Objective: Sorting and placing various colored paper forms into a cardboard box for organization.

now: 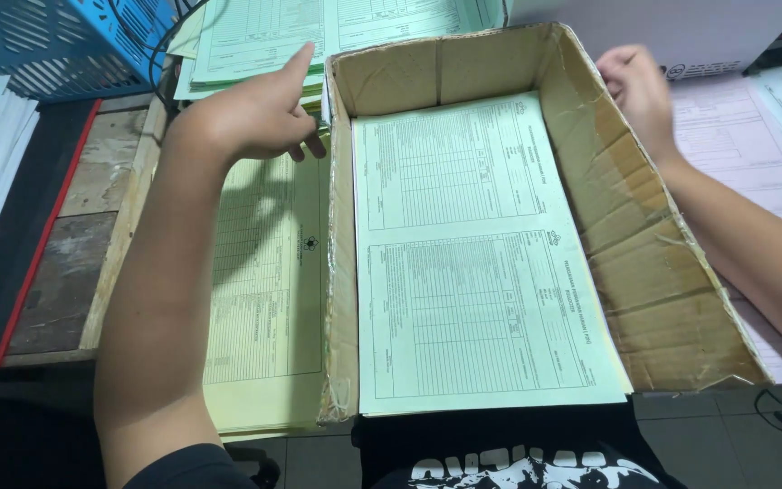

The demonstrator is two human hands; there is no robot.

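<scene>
Printed forms lay in the cardboard box; left hand half-open, pressing the yellow form stack; right hand curled, empty, at the box's far right corner; squaring edges looked advisable.

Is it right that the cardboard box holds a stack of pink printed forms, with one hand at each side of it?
Not quite: the head view shows the forms in the cardboard box are pale green, not pink. The rest holds: the left hand and the right hand are at opposite sides.
</scene>
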